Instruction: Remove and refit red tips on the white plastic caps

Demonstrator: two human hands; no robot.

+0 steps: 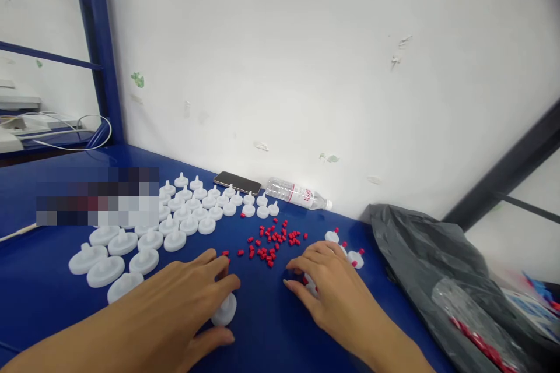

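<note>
My left hand [192, 297] is closed around one white plastic disc [224, 311], its rim showing between thumb and index finger. The disc's stem is hidden by my fingers. To the right, my right hand [330, 277] rests low over the table, thumb and fingers apart. Under its arch lies a white disc with a red cap [305, 281], partly covered by the hand. Just beyond my right fingers stand several white discs with red caps [356, 259] on their stems. Loose small red caps [273, 239] are scattered between and beyond my hands.
Many uncapped white discs with stems [175, 240] spread over the left of the blue table [262, 326]. A phone [237, 182] and a clear bottle [297, 194] lie by the wall. At right is a dark grey plastic bag [420, 268] with a clear bag of red pieces [479, 335].
</note>
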